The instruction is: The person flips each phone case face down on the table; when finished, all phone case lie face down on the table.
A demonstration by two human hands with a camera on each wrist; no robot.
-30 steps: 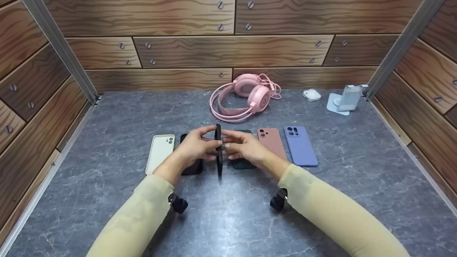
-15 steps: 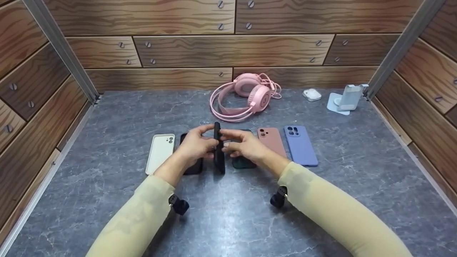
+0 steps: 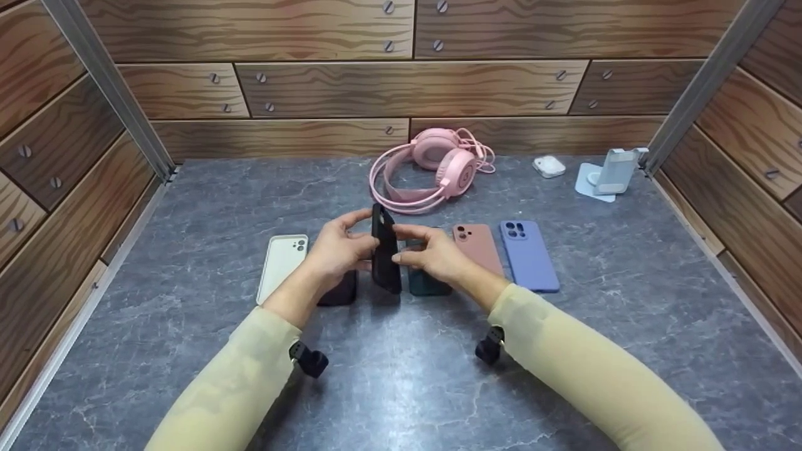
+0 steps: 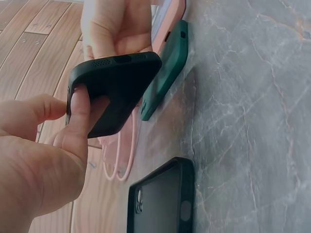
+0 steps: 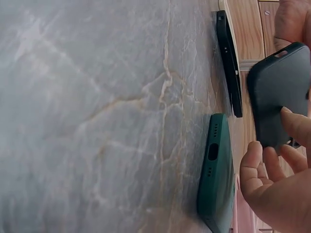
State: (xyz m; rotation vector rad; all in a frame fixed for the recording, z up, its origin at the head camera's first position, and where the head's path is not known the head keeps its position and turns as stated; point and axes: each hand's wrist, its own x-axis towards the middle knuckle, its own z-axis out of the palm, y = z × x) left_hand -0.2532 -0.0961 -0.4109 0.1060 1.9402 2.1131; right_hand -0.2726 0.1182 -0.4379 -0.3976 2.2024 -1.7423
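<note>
Above the middle of the table a black phone case [image 3: 386, 266] is held up on edge between both hands. My left hand [image 3: 338, 250] grips it by its left side; in the left wrist view a finger reaches into the hollow inner face. From the other side my right hand [image 3: 442, 254] pinches it, the thumb on the smooth back in the right wrist view, fingers at its edge. Beneath the left hand lies another black phone case [image 3: 338, 294], partly covered. A dark green phone case [image 3: 429, 285] lies under the right hand, also partly covered.
A white phone case [image 3: 281, 269] lies at the row's left end. Pink [image 3: 481, 247] and blue-violet phone cases [image 3: 530, 257] lie at the right. Pink headphones [image 3: 432, 169], a small white case [image 3: 549, 166] and a pale blue stand [image 3: 611, 175] sit behind.
The held black phone case has turned from nearly edge-on, so more of its back faces the head camera. It has risen slightly, with both hands staying close to it.
</note>
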